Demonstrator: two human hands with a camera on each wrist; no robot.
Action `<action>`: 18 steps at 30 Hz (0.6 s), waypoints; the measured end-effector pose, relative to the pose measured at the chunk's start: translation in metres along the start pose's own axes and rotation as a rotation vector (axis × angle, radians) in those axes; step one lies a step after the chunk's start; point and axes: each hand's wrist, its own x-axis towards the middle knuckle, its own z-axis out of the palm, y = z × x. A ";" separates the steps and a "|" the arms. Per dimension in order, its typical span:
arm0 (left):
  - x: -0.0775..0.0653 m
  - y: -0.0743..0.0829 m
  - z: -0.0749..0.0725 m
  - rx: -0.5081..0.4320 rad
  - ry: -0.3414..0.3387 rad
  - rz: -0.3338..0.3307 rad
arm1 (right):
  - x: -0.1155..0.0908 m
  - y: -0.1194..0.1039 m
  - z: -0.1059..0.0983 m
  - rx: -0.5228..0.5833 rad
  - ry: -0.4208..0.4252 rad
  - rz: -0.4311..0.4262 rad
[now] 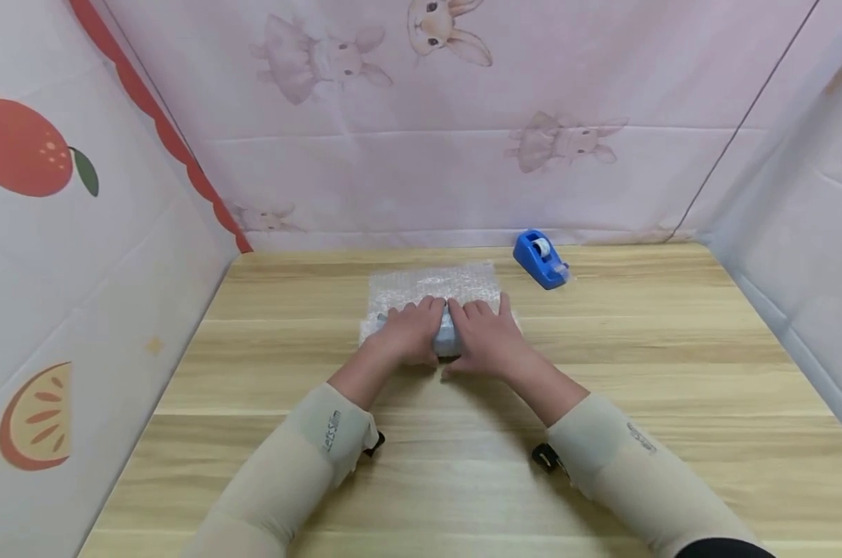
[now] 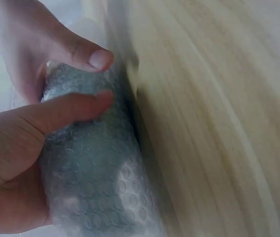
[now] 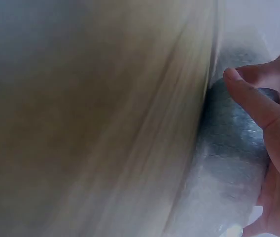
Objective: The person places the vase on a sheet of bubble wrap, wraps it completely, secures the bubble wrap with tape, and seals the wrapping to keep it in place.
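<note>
Both hands lie side by side on a bluish-grey object wrapped in bubble wrap, a roll-shaped bundle resting on the table. My left hand grips its left part, with the thumb along the near side and the fingers over the top. On the right part, my right hand holds it the same way, the two hands almost meeting in the middle. Behind them a loose sheet of bubble wrap lies flat, running out from under the bundle. In the left wrist view, clear bubbles cover the bundle; what is inside is obscured.
A blue tape dispenser stands at the table's back right, beyond the right hand. The wood-grain table is bounded by a pink rabbit-print cloth at the back and white printed cloths on both sides.
</note>
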 end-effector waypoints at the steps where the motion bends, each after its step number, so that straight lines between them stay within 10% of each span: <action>1: 0.000 0.000 -0.001 -0.014 -0.005 0.002 | 0.002 0.000 0.001 -0.005 0.005 0.009; 18: 0.003 -0.006 -0.010 -0.162 -0.095 0.023 | 0.022 0.007 -0.012 0.098 -0.215 -0.014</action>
